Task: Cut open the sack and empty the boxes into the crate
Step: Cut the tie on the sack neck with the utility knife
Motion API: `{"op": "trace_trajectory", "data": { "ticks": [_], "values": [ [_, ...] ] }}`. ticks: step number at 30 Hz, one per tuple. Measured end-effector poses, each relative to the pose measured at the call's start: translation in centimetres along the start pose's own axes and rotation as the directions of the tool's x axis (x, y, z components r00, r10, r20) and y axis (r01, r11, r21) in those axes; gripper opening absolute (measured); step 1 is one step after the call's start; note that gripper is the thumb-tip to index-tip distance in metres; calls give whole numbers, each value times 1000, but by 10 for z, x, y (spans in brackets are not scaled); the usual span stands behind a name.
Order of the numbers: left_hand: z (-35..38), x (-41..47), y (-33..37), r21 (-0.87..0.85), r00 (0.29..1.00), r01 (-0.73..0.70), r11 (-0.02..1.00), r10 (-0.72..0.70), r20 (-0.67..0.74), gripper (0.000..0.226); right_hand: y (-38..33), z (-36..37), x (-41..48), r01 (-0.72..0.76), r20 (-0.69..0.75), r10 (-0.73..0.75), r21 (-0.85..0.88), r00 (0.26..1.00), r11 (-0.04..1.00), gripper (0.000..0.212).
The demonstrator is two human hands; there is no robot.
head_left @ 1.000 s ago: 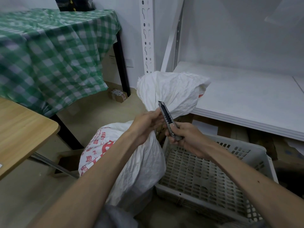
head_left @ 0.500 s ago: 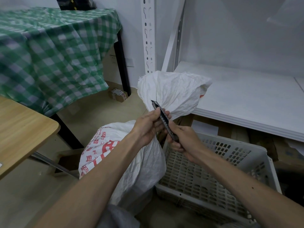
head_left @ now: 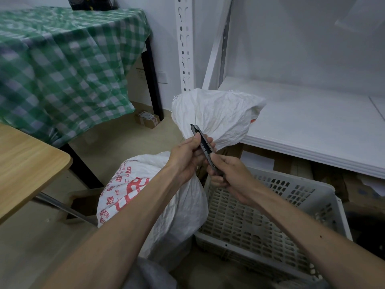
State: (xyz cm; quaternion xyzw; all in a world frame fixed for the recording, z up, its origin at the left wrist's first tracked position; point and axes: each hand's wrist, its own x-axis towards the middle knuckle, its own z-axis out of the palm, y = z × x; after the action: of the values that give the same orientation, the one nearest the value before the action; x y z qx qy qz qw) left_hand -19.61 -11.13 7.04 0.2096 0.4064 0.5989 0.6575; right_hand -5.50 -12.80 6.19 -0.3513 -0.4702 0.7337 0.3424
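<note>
A white woven sack point(head_left: 145, 197) with red print stands on the floor, its neck bunched and its top flaring above my hands. A dark utility knife point(head_left: 203, 143) points up and left in front of the neck. My right hand point(head_left: 231, 174) grips the knife's handle. My left hand point(head_left: 187, 155) pinches the knife's upper part with thumb and fingers, right at the sack's neck. A white slotted plastic crate point(head_left: 270, 222) stands empty to the right of the sack. No boxes from the sack are visible.
A white metal shelf point(head_left: 308, 126) runs above and behind the crate, with cardboard stored beneath it. A table under a green checked cloth point(head_left: 62, 69) is at the left, a wooden tabletop point(head_left: 25, 163) nearer. A small carton point(head_left: 146, 119) lies on the floor.
My left hand has moved off the sack's neck onto the knife's upper part, and the knife has tilted further to the left. The sack and crate stay put.
</note>
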Motion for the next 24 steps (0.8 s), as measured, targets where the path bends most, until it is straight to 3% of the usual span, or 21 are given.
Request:
{"op": "trace_trajectory", "data": {
  "ticks": [11,16,24],
  "values": [
    [-4,2,2,-15,999,14,1000,-14,-33,29,-2,-5,0,7,9,-7,-44,1000,999,23],
    [-5,4,2,-11,999,13,1000,-13,-42,29,4,0,-1,53,-77,-68,-179,995,982,26],
    [0,2,1,-24,996,8,1000,-10,-87,36,6,0,4,92,-153,-125,-207,980,974,30]
  ]
}}
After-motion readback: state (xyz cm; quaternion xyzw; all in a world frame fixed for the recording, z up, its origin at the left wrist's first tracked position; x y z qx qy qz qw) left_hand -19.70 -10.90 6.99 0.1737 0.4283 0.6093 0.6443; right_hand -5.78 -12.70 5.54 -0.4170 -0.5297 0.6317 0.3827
